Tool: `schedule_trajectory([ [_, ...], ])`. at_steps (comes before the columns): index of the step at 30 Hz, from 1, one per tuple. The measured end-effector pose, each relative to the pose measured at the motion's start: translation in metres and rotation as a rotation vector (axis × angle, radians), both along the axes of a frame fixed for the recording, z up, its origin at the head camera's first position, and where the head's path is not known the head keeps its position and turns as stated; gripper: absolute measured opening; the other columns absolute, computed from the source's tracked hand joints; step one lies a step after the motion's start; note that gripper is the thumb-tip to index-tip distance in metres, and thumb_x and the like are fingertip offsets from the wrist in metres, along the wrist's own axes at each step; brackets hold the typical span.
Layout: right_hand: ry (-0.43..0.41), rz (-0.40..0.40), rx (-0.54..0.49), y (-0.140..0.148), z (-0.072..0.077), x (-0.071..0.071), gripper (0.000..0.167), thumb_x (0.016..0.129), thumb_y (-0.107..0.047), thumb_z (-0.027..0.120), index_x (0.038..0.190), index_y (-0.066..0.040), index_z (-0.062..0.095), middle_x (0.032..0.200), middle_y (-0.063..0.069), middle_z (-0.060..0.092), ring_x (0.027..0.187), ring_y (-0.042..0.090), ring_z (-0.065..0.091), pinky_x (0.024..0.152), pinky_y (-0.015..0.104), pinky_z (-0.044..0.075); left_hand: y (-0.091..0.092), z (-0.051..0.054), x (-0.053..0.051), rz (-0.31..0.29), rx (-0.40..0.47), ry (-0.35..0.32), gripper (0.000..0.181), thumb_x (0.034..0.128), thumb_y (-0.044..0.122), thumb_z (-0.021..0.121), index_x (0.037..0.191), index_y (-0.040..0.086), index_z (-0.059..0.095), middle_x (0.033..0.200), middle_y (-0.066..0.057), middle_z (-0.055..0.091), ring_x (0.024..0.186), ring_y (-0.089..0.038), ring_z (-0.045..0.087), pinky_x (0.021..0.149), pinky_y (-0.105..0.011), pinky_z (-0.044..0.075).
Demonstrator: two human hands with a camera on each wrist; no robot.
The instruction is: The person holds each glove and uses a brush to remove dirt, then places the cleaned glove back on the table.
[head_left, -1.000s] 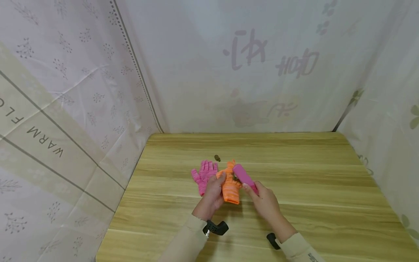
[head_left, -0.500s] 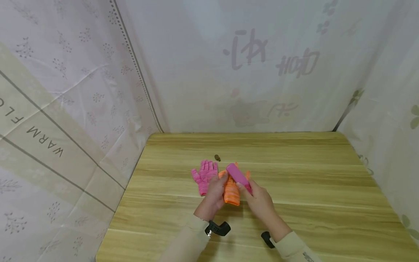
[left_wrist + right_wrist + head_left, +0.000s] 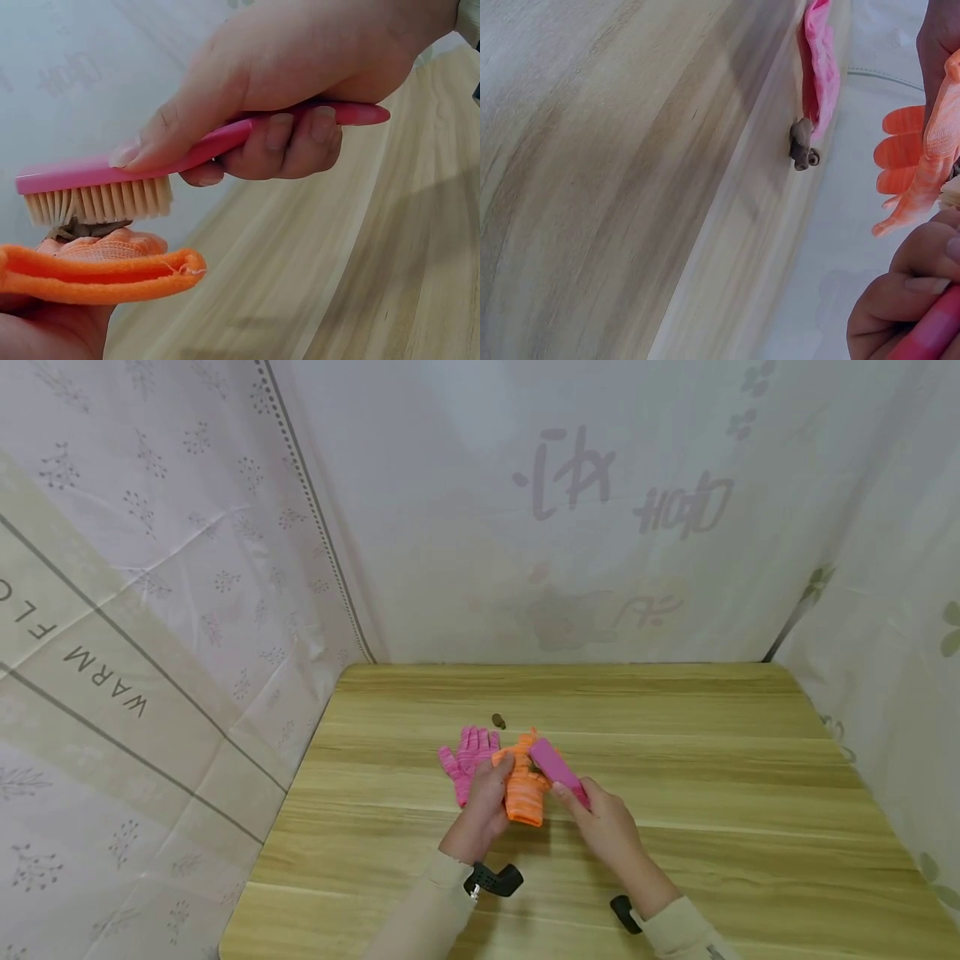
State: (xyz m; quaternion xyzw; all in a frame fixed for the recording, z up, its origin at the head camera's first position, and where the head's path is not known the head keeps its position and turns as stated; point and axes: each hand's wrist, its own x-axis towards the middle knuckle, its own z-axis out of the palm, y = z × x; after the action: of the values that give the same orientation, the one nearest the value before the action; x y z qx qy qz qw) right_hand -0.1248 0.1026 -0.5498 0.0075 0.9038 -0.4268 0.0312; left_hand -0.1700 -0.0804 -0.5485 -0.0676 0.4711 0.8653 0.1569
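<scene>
So, left to right: a pink glove is laid flat on the surface, a small brown lump just beside it. An orange glove is pinched by the left hand, thumb on top, other fingers mostly hidden, apparently to steady the fabric. A pink brush is gripped by the right hand's curled fingers, bristles down, presumably to meet the dark clump on the orange glove. Bristle contact is shown best from the left wrist; from the head it's covered by the brush's back.
</scene>
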Motion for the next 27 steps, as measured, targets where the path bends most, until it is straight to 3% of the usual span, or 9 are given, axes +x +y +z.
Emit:
schedule_trajectory([
  [6, -0.012, -0.001, -0.021, 0.002, 0.0, 0.001, 0.052, 0.099, -0.061, 0.05, 0.09, -0.01, 0.054, 0.067, 0.001, 0.043, 0.058, 0.014, 0.038, 0.051, 0.025, 0.029, -0.002, 0.001, 0.001, 0.015, -0.009, -0.018, 0.043, 0.1105, 0.026, 0.04, 0.138, -0.006, 0.048, 0.11, -0.009, 0.066, 0.098, -0.019, 0.068, 0.08, -0.032, 0.06],
  [12, -0.026, -0.007, -0.023, 0.005, 0.001, 0.002, 0.053, 0.099, -0.061, 0.051, 0.088, -0.009, 0.053, 0.066, 0.001, 0.042, 0.058, 0.014, 0.037, 0.051, 0.026, 0.03, -0.004, 0.001, 0.001, 0.016, -0.001, -0.028, 0.044, 0.1107, 0.027, 0.039, 0.142, -0.004, 0.046, 0.121, -0.012, 0.065, 0.104, -0.019, 0.068, 0.083, -0.034, 0.06],
  [15, -0.028, -0.021, -0.045, 0.006, 0.002, 0.002, 0.054, 0.1, -0.061, 0.05, 0.09, -0.009, 0.053, 0.066, 0.001, 0.042, 0.057, 0.014, 0.037, 0.05, 0.025, 0.031, -0.004, 0.001, 0.0, 0.012, -0.052, -0.018, 0.043, 0.1099, 0.028, 0.042, 0.137, -0.004, 0.049, 0.113, -0.01, 0.066, 0.099, -0.019, 0.068, 0.081, -0.034, 0.06],
  [22, 0.024, -0.034, -0.125, -0.003, 0.007, -0.003, 0.052, 0.1, -0.059, 0.05, 0.099, -0.008, 0.059, 0.067, 0.002, 0.044, 0.056, 0.014, 0.039, 0.047, 0.026, 0.034, 0.002, -0.001, -0.001, -0.013, -0.177, -0.007, 0.032, 0.1073, 0.029, 0.05, 0.12, 0.001, 0.058, 0.086, -0.005, 0.066, 0.071, -0.015, 0.064, 0.059, -0.029, 0.054],
  [27, 0.023, -0.004, -0.072, -0.009, 0.008, -0.004, 0.049, 0.1, -0.059, 0.052, 0.093, -0.011, 0.057, 0.066, 0.0, 0.041, 0.056, 0.013, 0.038, 0.048, 0.026, 0.032, 0.003, 0.004, 0.001, -0.025, -0.164, -0.015, 0.033, 0.108, 0.029, 0.048, 0.125, 0.002, 0.056, 0.093, -0.004, 0.066, 0.079, -0.015, 0.066, 0.064, -0.03, 0.057],
])
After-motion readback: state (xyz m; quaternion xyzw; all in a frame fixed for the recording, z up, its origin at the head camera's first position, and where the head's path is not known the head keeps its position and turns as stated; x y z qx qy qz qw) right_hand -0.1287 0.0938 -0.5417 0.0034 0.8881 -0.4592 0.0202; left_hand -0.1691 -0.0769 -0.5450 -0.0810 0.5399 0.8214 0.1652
